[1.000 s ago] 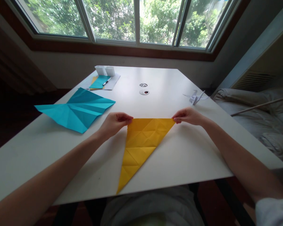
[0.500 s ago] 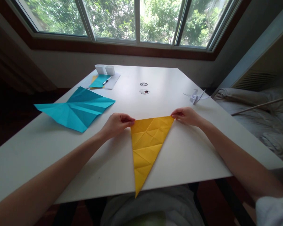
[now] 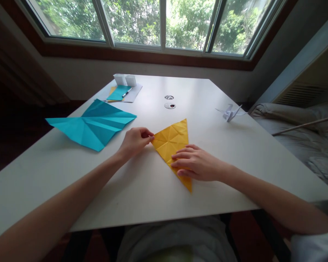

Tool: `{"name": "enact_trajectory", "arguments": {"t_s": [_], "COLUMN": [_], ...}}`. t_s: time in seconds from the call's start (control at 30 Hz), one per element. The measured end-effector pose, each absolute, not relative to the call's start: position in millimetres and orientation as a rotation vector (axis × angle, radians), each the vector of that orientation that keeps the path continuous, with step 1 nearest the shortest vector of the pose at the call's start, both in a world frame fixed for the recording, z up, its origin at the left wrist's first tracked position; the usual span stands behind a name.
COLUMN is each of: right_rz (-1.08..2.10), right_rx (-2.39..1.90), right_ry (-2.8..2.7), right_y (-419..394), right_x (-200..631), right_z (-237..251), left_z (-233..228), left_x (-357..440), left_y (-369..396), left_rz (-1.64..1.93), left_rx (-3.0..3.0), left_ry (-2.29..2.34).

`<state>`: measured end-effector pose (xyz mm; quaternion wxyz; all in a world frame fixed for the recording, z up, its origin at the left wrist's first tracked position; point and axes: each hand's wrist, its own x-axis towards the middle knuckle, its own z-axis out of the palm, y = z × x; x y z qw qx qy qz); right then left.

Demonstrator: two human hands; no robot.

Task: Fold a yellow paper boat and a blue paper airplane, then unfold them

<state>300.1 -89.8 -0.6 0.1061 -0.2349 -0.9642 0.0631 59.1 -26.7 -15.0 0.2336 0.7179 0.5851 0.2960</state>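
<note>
The yellow folded paper triangle (image 3: 171,140) lies flat on the white tabletop (image 3: 235,153), near its front edge and just right of a creased blue paper sheet (image 3: 94,123). The left hand (image 3: 133,141) reaches in with curled fingers, its grip pinching the triangle's left corner. The right hand (image 3: 198,165) lies palm down across the triangle's lower part, fingers spread and pressing flat. A white paper crane (image 3: 231,112) sits well apart at the right.

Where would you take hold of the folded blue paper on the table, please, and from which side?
Probably the blue paper by its left wing tip, coming from the left. That corner pokes past the table edge, so fingers can get under it; the rest lies flat apart from raised creases.
</note>
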Motion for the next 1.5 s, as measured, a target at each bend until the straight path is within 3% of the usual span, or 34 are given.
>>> {"name": "enact_trajectory", "arguments": {"t_s": [0.2,0.77,1.07,1.23,1.5], "right_rz": [0.183,0.158,0.384,0.344,0.312], "right_rx": [-0.881,-0.835,-0.753,-0.774,-0.787], "right_ry": [-2.768,-2.771,-2.817,-2.826,-2.838], "right_y": [-65.5,-56.3,-65.1,-67.3,-68.5], "right_x": [320.7,330.6,326.8,321.7,318.1], "right_z": [-11.8,-15.8,-1.6,-4.1,-5.5], "left_z": [-14.8,-11.2,10.1,9.4,-5.1], "left_x": [55.5,59.2,54.2,61.5,88.5], "left_y": [-26.7,-37.1,-54.9,-57.7,-56.7], "left_rz": [0.736,0.408,0.119,0.179,0.269], "left_rx": [2.046,2.399,2.566,2.795,3.023], "left_ry": [1.644,1.631,1.475,1.137,1.24]}}
